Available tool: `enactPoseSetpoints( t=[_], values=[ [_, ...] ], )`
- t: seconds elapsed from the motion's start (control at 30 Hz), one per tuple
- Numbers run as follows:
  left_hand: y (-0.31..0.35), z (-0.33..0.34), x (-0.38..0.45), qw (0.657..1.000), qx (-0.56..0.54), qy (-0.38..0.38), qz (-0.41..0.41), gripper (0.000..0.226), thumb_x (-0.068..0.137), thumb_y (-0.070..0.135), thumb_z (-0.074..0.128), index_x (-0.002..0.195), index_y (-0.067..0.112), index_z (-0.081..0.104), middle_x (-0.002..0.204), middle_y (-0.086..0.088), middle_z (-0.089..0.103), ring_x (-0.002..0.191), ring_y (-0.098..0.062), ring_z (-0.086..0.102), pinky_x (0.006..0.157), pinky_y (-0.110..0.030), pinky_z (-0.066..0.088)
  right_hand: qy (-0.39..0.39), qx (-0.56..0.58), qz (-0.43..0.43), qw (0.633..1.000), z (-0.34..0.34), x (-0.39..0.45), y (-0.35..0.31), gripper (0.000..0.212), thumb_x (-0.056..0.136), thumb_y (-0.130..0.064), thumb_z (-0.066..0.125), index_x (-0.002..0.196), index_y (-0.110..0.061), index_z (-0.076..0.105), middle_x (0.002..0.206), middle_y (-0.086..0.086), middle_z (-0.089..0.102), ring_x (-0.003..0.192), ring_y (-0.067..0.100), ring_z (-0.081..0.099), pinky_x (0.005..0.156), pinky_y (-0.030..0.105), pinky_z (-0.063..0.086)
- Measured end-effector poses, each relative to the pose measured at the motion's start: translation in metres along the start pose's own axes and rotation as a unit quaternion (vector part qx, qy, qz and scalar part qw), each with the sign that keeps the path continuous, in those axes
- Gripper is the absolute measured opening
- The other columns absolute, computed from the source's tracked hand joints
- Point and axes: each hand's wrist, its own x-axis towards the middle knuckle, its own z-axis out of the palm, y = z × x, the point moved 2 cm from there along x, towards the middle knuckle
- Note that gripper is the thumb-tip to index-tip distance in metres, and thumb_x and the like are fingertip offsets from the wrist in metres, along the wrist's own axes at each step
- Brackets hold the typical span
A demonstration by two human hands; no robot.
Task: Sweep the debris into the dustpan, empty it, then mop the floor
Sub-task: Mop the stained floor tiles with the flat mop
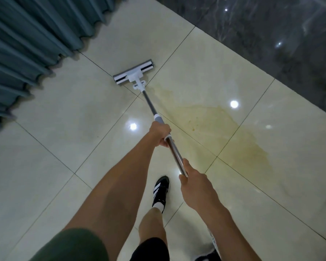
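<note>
Arms outstretched, left hand and right hand fingers wrapped around mop handle.

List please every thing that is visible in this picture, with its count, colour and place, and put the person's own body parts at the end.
flat mop: one, white head with grey pad, steel handle; head on the floor near the curtain
curtain: one, blue-grey, pleated, upper left
floor tiles: many, glossy cream, across the whole middle
stain: one, yellowish, wet-looking, on the tiles right of the mop handle
dark marble surface: one, grey-black, upper right
shoe: one clearly seen, black with white stripes, bottom centre
left hand: one, gripping the handle lower down, nearer the head
right hand: one, gripping the handle's upper end
</note>
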Motion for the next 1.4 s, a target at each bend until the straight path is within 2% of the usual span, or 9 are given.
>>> enactPoseSetpoints(
  t=[0.13,0.3,0.47,0.67,0.83,1.0,1.13,1.23,1.4],
  values=[
    [-0.037,0.053,-0.020,0.999,0.029,-0.003,-0.016,0.018,0.100,0.007,0.056,0.113,-0.002,0.048,0.087,-0.024,0.064,0.061,-0.034,0.071,0.049,-0.047,0.061,-0.007,0.013,0.009,1.000,0.005,-0.025,0.063,0.055,0.107,-0.033,0.035,0.158,-0.037,0.014,0.117,0.005,0.064,0.093,0.023,0.059,0.079,0.033,0.047],
    [-0.094,0.149,-0.069,0.998,0.043,-0.015,-0.037,0.014,0.102,0.007,0.054,0.090,0.001,0.050,0.083,-0.024,0.067,0.073,-0.037,0.072,0.065,-0.053,0.062,-0.016,0.037,0.005,0.999,0.010,-0.071,0.178,0.057,0.107,-0.035,0.037,0.159,-0.037,0.013,0.119,0.004,0.064,0.100,0.021,0.063,0.085,0.033,0.051],
    [-0.166,0.272,-0.126,0.997,0.058,-0.017,-0.051,0.016,0.101,0.009,0.055,0.110,-0.002,0.050,0.091,-0.026,0.067,0.063,-0.033,0.071,0.048,-0.044,0.061,-0.040,0.044,0.027,0.998,0.002,-0.127,0.320,0.058,0.106,-0.036,0.038,0.159,-0.040,0.013,0.118,0.005,0.062,0.097,0.021,0.060,0.088,0.037,0.051],
    [-0.209,0.366,-0.187,0.995,0.057,-0.041,-0.067,0.020,0.102,0.011,0.055,0.115,-0.002,0.049,0.092,-0.025,0.068,0.064,-0.032,0.071,0.048,-0.044,0.061,-0.054,0.044,0.057,0.996,-0.016,-0.183,0.419,0.056,0.106,-0.033,0.038,0.157,-0.042,0.015,0.103,0.002,0.063,0.095,0.019,0.061,0.088,0.037,0.053],
    [-0.199,0.367,-0.186,0.999,0.018,-0.015,-0.044,0.024,0.099,0.011,0.061,0.115,-0.001,0.047,0.091,-0.025,0.068,0.062,-0.032,0.072,0.054,-0.048,0.062,-0.038,0.047,0.035,0.998,-0.029,-0.177,0.420,0.057,0.106,-0.035,0.039,0.157,-0.043,0.016,0.113,0.001,0.064,0.103,0.022,0.061,0.090,0.039,0.052],
    [-0.162,0.341,-0.156,1.000,-0.010,0.001,-0.022,0.028,0.098,0.010,0.063,0.117,-0.001,0.047,0.092,-0.024,0.066,0.060,-0.031,0.071,0.056,-0.050,0.062,-0.037,0.032,0.014,0.999,-0.049,-0.139,0.381,0.055,0.106,-0.034,0.038,0.157,-0.039,0.017,0.127,0.005,0.063,0.105,0.023,0.062,0.082,0.033,0.047],
    [-0.120,0.305,-0.120,1.000,-0.002,0.009,-0.009,0.028,0.099,0.010,0.062,0.119,-0.003,0.048,0.087,-0.022,0.065,0.060,-0.030,0.070,0.051,-0.046,0.061,-0.032,0.034,0.004,0.999,-0.057,-0.096,0.329,0.056,0.107,-0.032,0.037,0.158,-0.037,0.014,0.126,0.007,0.063,0.090,0.020,0.055,0.076,0.030,0.043],
    [-0.085,0.275,-0.095,1.000,-0.005,0.016,0.002,0.020,0.100,0.008,0.060,0.113,-0.002,0.048,0.079,-0.018,0.061,0.055,-0.028,0.067,0.044,-0.042,0.058,-0.023,0.048,-0.006,0.999,-0.061,-0.062,0.292,0.056,0.107,-0.033,0.037,0.158,-0.036,0.016,0.127,0.008,0.062,0.101,0.027,0.060,0.082,0.037,0.048],
    [-0.055,0.253,-0.063,1.000,-0.005,0.022,0.020,0.013,0.101,0.008,0.057,0.092,0.003,0.050,0.082,-0.016,0.060,0.058,-0.027,0.067,0.045,-0.042,0.059,-0.011,0.051,-0.020,0.998,-0.068,-0.022,0.260,0.053,0.106,-0.034,0.040,0.156,-0.033,0.022,0.121,0.008,0.064,0.087,0.025,0.056,0.079,0.039,0.052]
  ],
)
